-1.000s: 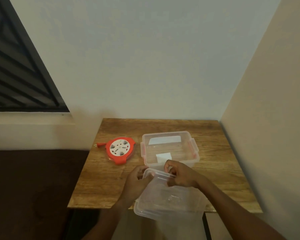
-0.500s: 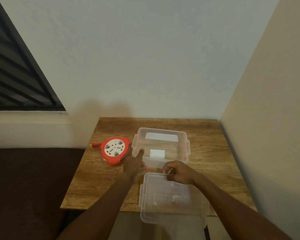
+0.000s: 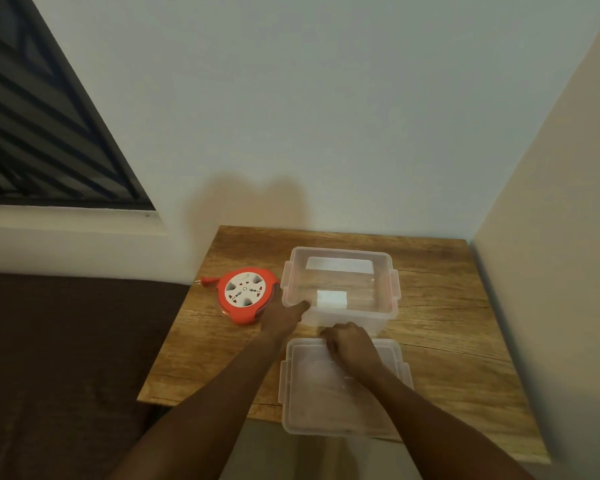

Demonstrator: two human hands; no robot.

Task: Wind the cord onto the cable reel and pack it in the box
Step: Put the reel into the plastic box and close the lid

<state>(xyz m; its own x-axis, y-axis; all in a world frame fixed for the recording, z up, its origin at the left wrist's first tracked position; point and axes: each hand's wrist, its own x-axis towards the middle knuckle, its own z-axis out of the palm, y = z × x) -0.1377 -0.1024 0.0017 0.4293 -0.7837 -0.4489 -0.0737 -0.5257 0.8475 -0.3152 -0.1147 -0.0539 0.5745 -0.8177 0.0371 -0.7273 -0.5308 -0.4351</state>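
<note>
An orange cable reel (image 3: 245,295) with a white socket face lies flat on the wooden table (image 3: 440,306), its orange plug (image 3: 207,281) sticking out to the left. To its right stands an open clear plastic box (image 3: 340,285) with red-tinted clips. Its clear lid (image 3: 343,393) lies flat at the table's front edge. My left hand (image 3: 283,318) reaches between the reel and the box, with its fingers extended beside the reel's right edge. My right hand (image 3: 349,342) rests with curled fingers on the lid's far edge.
The table fills a corner, with a wall close behind and another close on the right. A dark brown surface (image 3: 66,358) lies to the left, below a dark window (image 3: 32,133). White labels show on the box's walls.
The lid has gone from held in both hands to lying flat on the table. My left hand let go of it and moved forward-left toward the reel. The view shifted.
</note>
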